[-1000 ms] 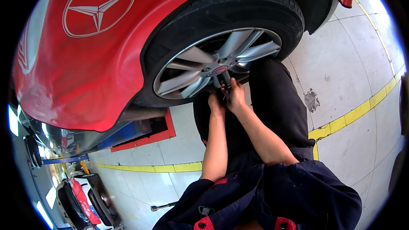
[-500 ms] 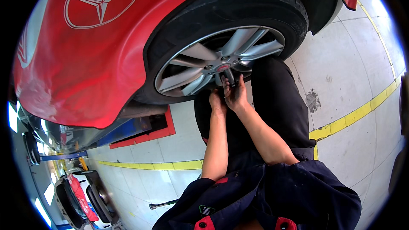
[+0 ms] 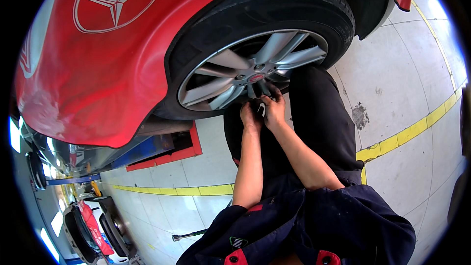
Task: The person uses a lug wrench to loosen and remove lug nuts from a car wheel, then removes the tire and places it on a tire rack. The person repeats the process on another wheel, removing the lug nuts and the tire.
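Observation:
Close together at the lower rim of a silver alloy wheel (image 3: 230, 61) with a black tire (image 3: 262, 7) are both of my hands. My right hand (image 3: 274, 108) has its fingers bent and closed near a dark cylindrical piece below the hub cap (image 3: 256, 77); what it grips is hidden. Beside it, my left hand (image 3: 250, 113) is curled upward, its fingers in shadow and its contents unclear. A small pale bit shows between the hands. Wheel bolts (image 3: 240, 77) sit around the hub.
A red fender cover (image 3: 108, 83) with a star emblem drapes the car. My dark-trousered knee (image 3: 319, 113) rests near the tire. A metal wrench end (image 3: 182, 237) pokes out by my left side. Yellow lines (image 3: 392, 142) cross the tiled floor; another car (image 3: 100, 230) stands lower left.
My right hand's fingers have gone from outstretched to bent and closed, with the hand tilting slightly. The left hand shifts barely; the wheel stays still.

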A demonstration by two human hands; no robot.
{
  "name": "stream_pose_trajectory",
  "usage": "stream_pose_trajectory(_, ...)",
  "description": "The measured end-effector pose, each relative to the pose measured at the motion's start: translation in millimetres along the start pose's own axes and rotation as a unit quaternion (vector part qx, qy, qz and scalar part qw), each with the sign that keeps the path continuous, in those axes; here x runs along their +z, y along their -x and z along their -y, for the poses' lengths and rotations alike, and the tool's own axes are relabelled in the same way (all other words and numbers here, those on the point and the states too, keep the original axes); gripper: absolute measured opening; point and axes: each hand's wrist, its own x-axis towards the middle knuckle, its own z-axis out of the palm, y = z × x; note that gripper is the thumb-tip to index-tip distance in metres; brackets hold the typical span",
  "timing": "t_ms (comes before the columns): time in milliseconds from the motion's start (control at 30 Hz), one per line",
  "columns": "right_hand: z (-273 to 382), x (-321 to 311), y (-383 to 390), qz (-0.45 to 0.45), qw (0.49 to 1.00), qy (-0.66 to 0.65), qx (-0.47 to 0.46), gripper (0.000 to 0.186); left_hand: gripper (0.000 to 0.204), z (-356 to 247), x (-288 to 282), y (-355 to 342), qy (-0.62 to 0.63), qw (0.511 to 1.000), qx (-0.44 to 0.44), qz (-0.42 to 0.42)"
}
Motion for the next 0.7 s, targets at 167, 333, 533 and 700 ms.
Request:
stream_pose_trajectory(167,-5,-34,-28,0.161,0.863,-0.412,0.242,0.036,0.028,-1,11,5,0.008,0.997,-0.035,0.069)
stream_pose_trajectory(333,-12,-9,-4,0.03,0.999,0.029,-0.009,0.037,0.027,-4,-9,2,-0.029,0.997,-0.015,0.072)
stream_pose_trajectory(533,-2,-19,-15,0.086,0.922,-0.318,0.205,0.035,0.023,-2,-9,-6,0.024,0.996,-0.04,0.073)
stream_pose_trajectory(700,-21,-13,-18,0.061,0.994,-0.086,0.019,0.027,0.018,-2,-28,-10,-0.018,0.999,-0.007,0.038)
